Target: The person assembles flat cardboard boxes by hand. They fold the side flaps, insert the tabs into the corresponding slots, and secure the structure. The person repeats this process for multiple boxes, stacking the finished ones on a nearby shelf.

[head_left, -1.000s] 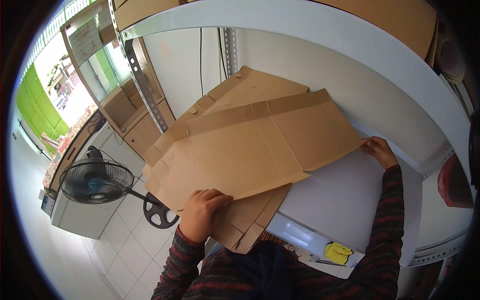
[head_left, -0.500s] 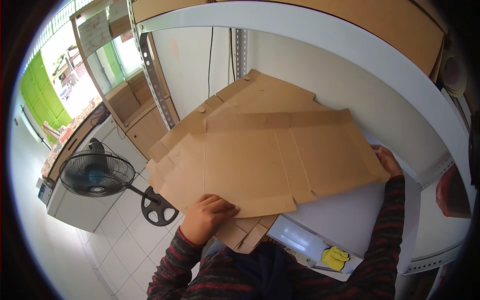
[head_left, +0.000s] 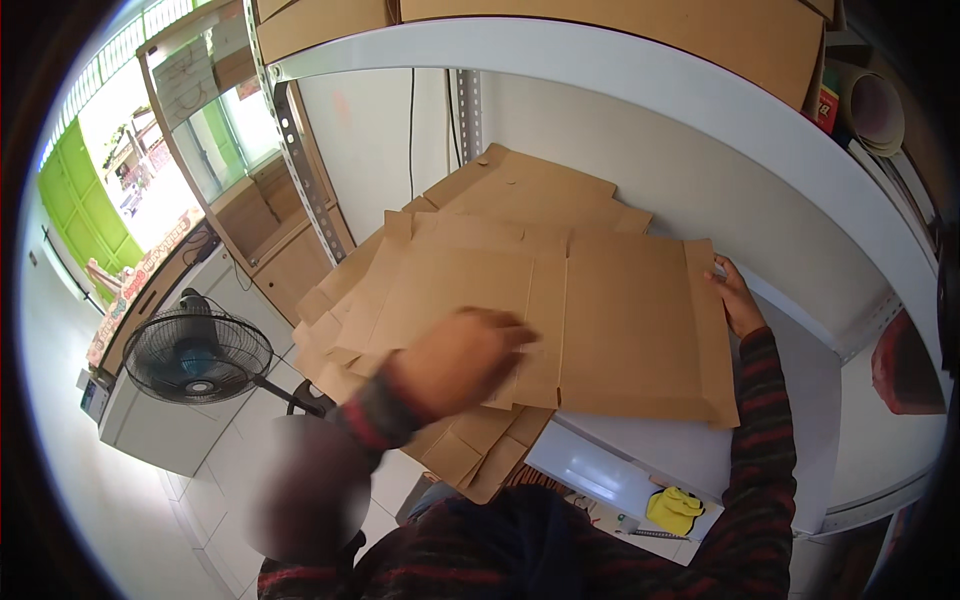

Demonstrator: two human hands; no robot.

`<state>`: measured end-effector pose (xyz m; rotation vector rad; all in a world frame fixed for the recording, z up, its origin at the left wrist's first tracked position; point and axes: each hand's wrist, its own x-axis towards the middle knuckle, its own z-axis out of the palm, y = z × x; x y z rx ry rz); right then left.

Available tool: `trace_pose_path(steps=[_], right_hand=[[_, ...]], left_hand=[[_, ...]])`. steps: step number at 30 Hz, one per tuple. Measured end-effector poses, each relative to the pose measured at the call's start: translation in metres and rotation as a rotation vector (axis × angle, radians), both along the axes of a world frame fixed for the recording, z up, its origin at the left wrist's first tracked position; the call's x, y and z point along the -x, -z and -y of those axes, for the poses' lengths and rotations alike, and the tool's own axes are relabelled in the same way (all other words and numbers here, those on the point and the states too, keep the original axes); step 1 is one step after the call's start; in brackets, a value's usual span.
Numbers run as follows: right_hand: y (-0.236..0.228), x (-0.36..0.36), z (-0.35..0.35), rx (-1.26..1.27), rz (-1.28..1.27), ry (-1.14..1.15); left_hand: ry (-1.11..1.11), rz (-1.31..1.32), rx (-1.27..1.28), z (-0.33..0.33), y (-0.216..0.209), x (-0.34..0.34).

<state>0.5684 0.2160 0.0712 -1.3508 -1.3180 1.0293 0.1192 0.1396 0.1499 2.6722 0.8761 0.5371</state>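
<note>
A flattened brown cardboard box [head_left: 630, 330] with crease lines and flaps lies across the top of a loose stack of flattened cardboard [head_left: 540, 190]. My right hand [head_left: 738, 298] grips its right edge, fingers on the top face near the far right corner. Over the middle of the same sheet is my left hand [head_left: 465, 360], smeared by motion; its fingers point right, and I cannot tell whether it touches the cardboard. Fanned-out flaps of the lower sheets [head_left: 470, 455] stick out at the near side, toward my body.
A grey metal shelf beam [head_left: 560, 50] arches above, with cardboard boxes [head_left: 640, 35] and a paper roll [head_left: 872, 108] on top. The stack rests on a white shelf [head_left: 640, 440]. Below lies a yellow glove-like item [head_left: 675, 510]. A black fan [head_left: 198, 345] stands at left.
The top sheet has turned and shifted, its right edge now more upright. My left hand has left the near edge and moved up and right over it. My right hand has moved slightly left.
</note>
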Motion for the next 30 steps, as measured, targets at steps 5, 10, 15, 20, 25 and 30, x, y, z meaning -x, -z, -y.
trace_pose_path(steps=[5,10,15,20,25,30], right_hand=[[0.014,-0.005,-0.017,-0.035,-0.063,0.057],[0.022,-0.023,-0.019,0.036,-0.034,0.103],[0.041,-0.037,-0.028,0.073,0.106,0.121],[0.023,-0.017,-0.020,0.176,-0.088,0.047],[-0.032,-0.030,0.016,0.523,0.162,-0.273],[-0.035,-0.032,0.015,0.400,0.092,-0.321]], left_hand=[[0.187,-0.154,-0.077,-0.027,0.050,-0.113],[0.303,-0.263,-0.169,-0.005,0.085,-0.157],[0.378,-0.131,-0.246,-0.003,0.113,-0.157],[0.374,-0.116,-0.191,-0.004,0.110,-0.152],[0.377,-0.144,-0.147,-0.003,0.103,-0.151],[0.375,-0.119,-0.130,-0.004,0.105,-0.151]])
